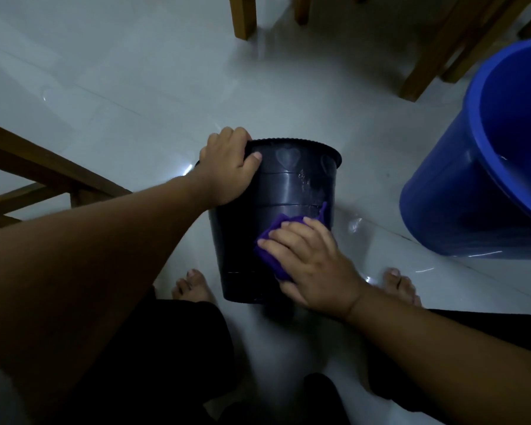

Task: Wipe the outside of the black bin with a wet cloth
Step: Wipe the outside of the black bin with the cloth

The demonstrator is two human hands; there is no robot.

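The black bin (292,185) stands on the pale tiled floor between my bare feet, tilted a little away from me, with faint heart shapes under its rim. My left hand (227,167) grips the rim on its left side, thumb lying over the outer wall. My right hand (313,268) presses a purple cloth (276,237) flat against the lower right of the bin's outer wall. Most of the cloth is hidden under my fingers. A wet sheen shows on the wall above the cloth.
A large blue bucket (460,191) stands at the right with water in it. Wooden chair or table legs (426,53) rise at the top. A wooden frame (43,176) lies at the left. Wet patches glint on the floor beside the bin.
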